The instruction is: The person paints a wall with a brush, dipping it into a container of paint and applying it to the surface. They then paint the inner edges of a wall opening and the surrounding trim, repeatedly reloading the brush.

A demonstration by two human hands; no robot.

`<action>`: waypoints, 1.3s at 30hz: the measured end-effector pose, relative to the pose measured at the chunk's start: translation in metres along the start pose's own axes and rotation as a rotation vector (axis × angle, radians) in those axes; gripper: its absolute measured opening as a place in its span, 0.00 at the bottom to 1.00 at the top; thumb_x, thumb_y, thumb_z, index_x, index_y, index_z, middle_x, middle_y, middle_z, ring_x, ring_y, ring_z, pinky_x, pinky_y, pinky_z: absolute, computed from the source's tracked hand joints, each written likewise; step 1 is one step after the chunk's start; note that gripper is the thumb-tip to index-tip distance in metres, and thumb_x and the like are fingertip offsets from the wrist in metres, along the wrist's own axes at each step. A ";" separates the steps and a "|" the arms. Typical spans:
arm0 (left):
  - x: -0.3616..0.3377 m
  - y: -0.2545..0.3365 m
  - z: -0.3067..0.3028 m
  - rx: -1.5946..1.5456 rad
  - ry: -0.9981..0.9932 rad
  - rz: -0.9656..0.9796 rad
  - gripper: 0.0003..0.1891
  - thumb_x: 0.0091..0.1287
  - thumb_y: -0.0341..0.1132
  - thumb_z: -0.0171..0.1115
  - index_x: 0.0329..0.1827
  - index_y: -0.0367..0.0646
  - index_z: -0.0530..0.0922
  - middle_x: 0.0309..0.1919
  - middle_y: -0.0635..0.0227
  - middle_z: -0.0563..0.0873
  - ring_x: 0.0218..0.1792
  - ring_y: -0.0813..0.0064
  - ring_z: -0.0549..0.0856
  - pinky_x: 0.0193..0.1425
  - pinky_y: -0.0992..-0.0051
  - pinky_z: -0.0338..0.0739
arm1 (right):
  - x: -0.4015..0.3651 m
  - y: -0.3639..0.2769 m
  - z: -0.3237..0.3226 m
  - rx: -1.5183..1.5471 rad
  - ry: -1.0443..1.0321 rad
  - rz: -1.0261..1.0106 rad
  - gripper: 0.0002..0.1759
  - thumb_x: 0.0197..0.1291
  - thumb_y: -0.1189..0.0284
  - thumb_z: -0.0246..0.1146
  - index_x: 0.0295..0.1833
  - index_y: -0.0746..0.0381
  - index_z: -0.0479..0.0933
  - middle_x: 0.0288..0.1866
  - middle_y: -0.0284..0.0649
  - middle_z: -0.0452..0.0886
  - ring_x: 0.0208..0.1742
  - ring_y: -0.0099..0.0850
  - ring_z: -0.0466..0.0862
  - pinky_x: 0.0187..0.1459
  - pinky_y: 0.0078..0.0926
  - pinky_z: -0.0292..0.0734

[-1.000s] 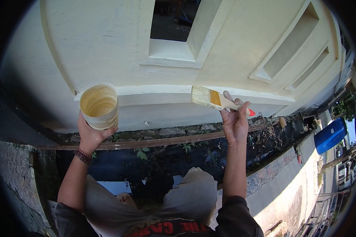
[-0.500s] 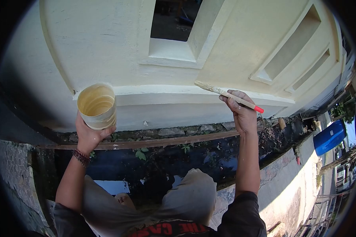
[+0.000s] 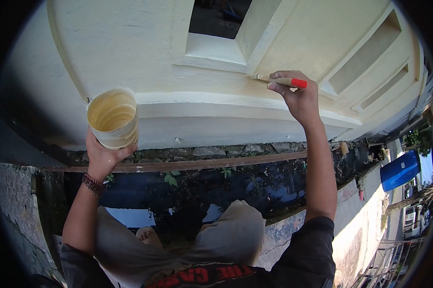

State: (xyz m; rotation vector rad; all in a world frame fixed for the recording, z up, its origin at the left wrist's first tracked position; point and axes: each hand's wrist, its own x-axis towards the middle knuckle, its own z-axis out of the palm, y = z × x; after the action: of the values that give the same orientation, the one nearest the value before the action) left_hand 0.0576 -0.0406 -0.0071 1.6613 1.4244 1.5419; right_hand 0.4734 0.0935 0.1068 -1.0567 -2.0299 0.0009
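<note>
My left hand (image 3: 106,156) is wrapped round the lower part of a cream, paint-smeared container (image 3: 113,120), whose open top faces me. My right hand (image 3: 295,93) grips a paintbrush (image 3: 281,80) with a red-tipped handle. Its bristles point left and meet the cream wall (image 3: 216,79) just below the corner of the window frame; whether they press on it is hard to tell.
A raised ledge (image 3: 192,98) runs along the lower wall. Below it lie a narrow brown beam (image 3: 202,164) and a ditch of dark water (image 3: 178,201). A blue barrel (image 3: 400,171) stands at the right beside the concrete path (image 3: 343,240).
My right hand has moved up and a little right, bringing the bristles from the ledge up to the wall below the window. The container sits slightly higher and further left in view.
</note>
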 end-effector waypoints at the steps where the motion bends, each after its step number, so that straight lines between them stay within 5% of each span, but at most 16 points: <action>1: 0.000 0.000 -0.001 0.008 0.000 -0.005 0.47 0.39 0.36 0.89 0.63 0.37 0.70 0.56 0.61 0.83 0.58 0.68 0.83 0.65 0.66 0.77 | 0.003 0.001 0.000 0.000 -0.001 0.000 0.12 0.50 0.75 0.78 0.42 0.61 0.86 0.41 0.36 0.89 0.40 0.29 0.87 0.39 0.27 0.80; 4: 0.000 -0.003 -0.003 0.022 0.002 -0.009 0.46 0.39 0.37 0.89 0.63 0.37 0.71 0.56 0.61 0.83 0.57 0.67 0.83 0.65 0.66 0.77 | 0.011 0.008 0.000 -0.074 0.006 -0.099 0.12 0.50 0.75 0.78 0.41 0.62 0.86 0.41 0.37 0.89 0.40 0.29 0.87 0.39 0.27 0.81; 7: -0.001 -0.004 -0.003 0.030 0.004 -0.009 0.46 0.39 0.37 0.89 0.63 0.37 0.71 0.56 0.61 0.84 0.57 0.68 0.84 0.64 0.66 0.78 | 0.009 0.007 -0.003 0.145 0.295 -0.076 0.12 0.49 0.77 0.78 0.40 0.63 0.86 0.40 0.39 0.89 0.38 0.29 0.87 0.39 0.27 0.83; 12: -0.001 -0.006 -0.003 0.042 0.021 0.019 0.46 0.39 0.37 0.89 0.62 0.37 0.71 0.55 0.61 0.84 0.56 0.68 0.84 0.64 0.66 0.78 | -0.008 -0.001 0.002 0.079 0.079 -0.071 0.13 0.48 0.77 0.79 0.40 0.63 0.85 0.39 0.39 0.89 0.37 0.30 0.88 0.40 0.27 0.84; 15: 0.000 -0.009 -0.002 0.021 0.009 -0.008 0.46 0.39 0.36 0.89 0.63 0.37 0.71 0.56 0.61 0.83 0.57 0.68 0.84 0.64 0.66 0.78 | 0.000 0.011 0.012 -0.045 0.108 -0.052 0.13 0.48 0.79 0.78 0.41 0.63 0.85 0.40 0.39 0.89 0.39 0.30 0.88 0.41 0.26 0.84; 17: 0.000 -0.007 0.000 0.003 0.010 -0.011 0.46 0.39 0.36 0.89 0.63 0.37 0.70 0.56 0.61 0.83 0.57 0.68 0.83 0.64 0.66 0.78 | 0.003 0.016 0.011 0.230 0.350 -0.061 0.13 0.50 0.79 0.77 0.42 0.63 0.85 0.40 0.39 0.89 0.40 0.31 0.88 0.42 0.27 0.84; 20: 0.001 -0.005 0.000 0.014 0.000 -0.003 0.47 0.39 0.35 0.89 0.63 0.37 0.70 0.57 0.61 0.83 0.57 0.68 0.83 0.65 0.66 0.77 | -0.010 0.005 0.000 0.151 0.333 -0.132 0.13 0.50 0.80 0.76 0.42 0.62 0.85 0.39 0.38 0.89 0.40 0.32 0.88 0.44 0.29 0.84; 25: 0.001 -0.008 0.003 0.004 0.005 0.024 0.47 0.39 0.35 0.89 0.63 0.37 0.70 0.56 0.61 0.83 0.57 0.68 0.83 0.65 0.66 0.77 | -0.001 0.011 0.013 -0.068 0.115 -0.124 0.14 0.49 0.77 0.78 0.42 0.60 0.85 0.39 0.38 0.89 0.41 0.29 0.88 0.41 0.26 0.83; 27: 0.002 -0.007 0.003 0.008 0.017 0.028 0.47 0.39 0.35 0.89 0.63 0.37 0.70 0.56 0.61 0.83 0.57 0.68 0.83 0.65 0.66 0.77 | 0.011 0.016 0.014 0.133 0.375 -0.114 0.14 0.49 0.77 0.78 0.42 0.60 0.85 0.40 0.38 0.89 0.40 0.28 0.88 0.40 0.26 0.83; 30: 0.002 -0.006 0.002 -0.013 -0.017 -0.013 0.46 0.39 0.35 0.89 0.63 0.37 0.70 0.56 0.61 0.83 0.57 0.68 0.83 0.65 0.66 0.77 | 0.012 0.006 -0.006 0.175 0.424 -0.117 0.14 0.49 0.77 0.78 0.42 0.59 0.85 0.41 0.38 0.89 0.40 0.28 0.88 0.38 0.25 0.83; 32: 0.002 -0.006 0.001 0.000 0.000 0.034 0.46 0.39 0.35 0.89 0.63 0.37 0.70 0.56 0.61 0.83 0.57 0.68 0.83 0.65 0.66 0.78 | 0.004 -0.002 -0.009 0.192 0.405 -0.124 0.13 0.49 0.77 0.78 0.42 0.61 0.85 0.40 0.37 0.89 0.40 0.28 0.88 0.38 0.25 0.83; 35: 0.003 -0.008 0.000 0.013 0.007 0.033 0.46 0.40 0.35 0.89 0.63 0.37 0.70 0.56 0.61 0.83 0.57 0.68 0.83 0.65 0.66 0.78 | 0.005 -0.003 -0.003 -0.001 0.096 -0.022 0.11 0.52 0.76 0.77 0.40 0.66 0.85 0.40 0.38 0.89 0.39 0.27 0.87 0.39 0.24 0.83; 39: 0.003 -0.006 0.002 -0.010 0.014 0.017 0.46 0.40 0.35 0.89 0.63 0.37 0.70 0.56 0.61 0.83 0.57 0.68 0.83 0.65 0.66 0.78 | 0.035 0.005 -0.010 0.208 0.354 -0.073 0.11 0.52 0.77 0.77 0.41 0.66 0.85 0.40 0.38 0.89 0.40 0.26 0.87 0.40 0.23 0.82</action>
State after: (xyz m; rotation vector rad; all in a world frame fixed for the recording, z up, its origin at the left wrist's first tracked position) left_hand 0.0571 -0.0350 -0.0112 1.6641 1.4104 1.5703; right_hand 0.4732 0.1170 0.1354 -0.7901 -1.7055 -0.0120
